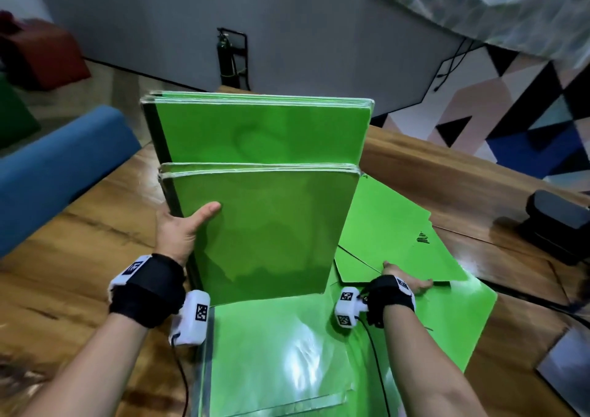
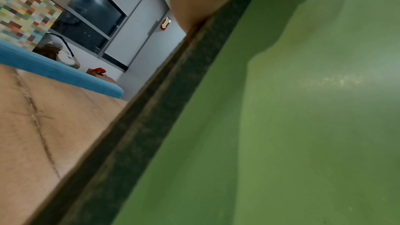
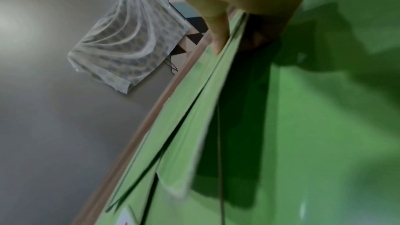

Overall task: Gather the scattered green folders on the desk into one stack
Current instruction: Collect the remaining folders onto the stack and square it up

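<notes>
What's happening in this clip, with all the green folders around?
A person is collecting green folders on a wooden desk. The left hand holds a bundle of folders upright on edge, thumb across the front cover. The right hand grips the near edge of some loose folders lying flat to the right, apparently lifting them. More folders still lie flat on the desk in front of the person, so the single stack isn't finished yet.

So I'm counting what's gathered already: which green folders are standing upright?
The bundle of green folders gripped by the left hand stands on edge; the loose folders under the right hand lie flat.
</notes>
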A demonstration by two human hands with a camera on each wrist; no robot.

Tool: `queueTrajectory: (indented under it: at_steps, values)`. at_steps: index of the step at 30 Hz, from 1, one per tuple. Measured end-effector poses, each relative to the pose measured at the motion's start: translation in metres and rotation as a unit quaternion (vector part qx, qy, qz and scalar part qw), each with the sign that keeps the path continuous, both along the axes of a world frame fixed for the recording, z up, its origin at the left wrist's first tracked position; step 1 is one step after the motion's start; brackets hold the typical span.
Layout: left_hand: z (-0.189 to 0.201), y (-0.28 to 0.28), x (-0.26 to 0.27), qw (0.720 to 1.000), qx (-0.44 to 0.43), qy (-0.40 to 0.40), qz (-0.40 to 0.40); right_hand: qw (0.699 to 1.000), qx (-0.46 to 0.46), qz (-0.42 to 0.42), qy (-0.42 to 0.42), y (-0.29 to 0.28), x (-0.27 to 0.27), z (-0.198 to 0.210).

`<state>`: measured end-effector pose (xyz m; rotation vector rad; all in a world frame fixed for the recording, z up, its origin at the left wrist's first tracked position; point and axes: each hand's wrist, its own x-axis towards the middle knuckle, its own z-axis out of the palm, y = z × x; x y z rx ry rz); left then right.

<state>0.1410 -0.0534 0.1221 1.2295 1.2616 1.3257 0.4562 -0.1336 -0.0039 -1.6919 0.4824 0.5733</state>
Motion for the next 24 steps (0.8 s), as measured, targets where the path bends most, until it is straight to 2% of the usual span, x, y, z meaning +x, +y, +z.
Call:
queueTrajectory:
  at_steps: [2, 5, 9, 11, 14, 17, 21, 24]
  values:
    - [0.003, -0.002, 0.002, 1.0, 0.0, -0.004, -0.017, 0.998, -0.055, 0.033, 0.016, -0.008, 0.009, 0.007]
    - [0.006, -0.004, 0.004, 1.0, 0.011, -0.017, -0.022, 0.99, -0.075, 0.117, 0.029, -0.03, 0.023, 0.002]
    - [0.007, -0.006, 0.002, 0.999, 0.024, -0.034, -0.018, 0.981, -0.065, 0.173, -0.06, -0.057, 0.039, 0.014]
    - [0.007, -0.008, 0.0, 0.999, 0.029, -0.031, -0.022, 0.981, -0.021, 0.159, -0.112, -0.072, 0.045, 0.029]
    - [0.011, -0.013, -0.003, 0.998, 0.021, -0.037, -0.045, 0.975, 0.085, 0.146, -0.146, -0.097, 0.056, 0.053]
    - [0.003, -0.005, -0.008, 0.999, 0.007, -0.021, -0.045, 0.953, 0.17, 0.156, -0.198, -0.124, 0.067, 0.082]
    - [-0.017, 0.017, -0.015, 0.999, -0.003, -0.018, -0.033, 0.91, 0.321, 0.148, -0.215, -0.158, 0.073, 0.119]
    - [-0.038, 0.03, -0.017, 0.999, -0.026, -0.011, -0.034, 0.892, 0.361, 0.158, -0.223, -0.169, 0.065, 0.142]
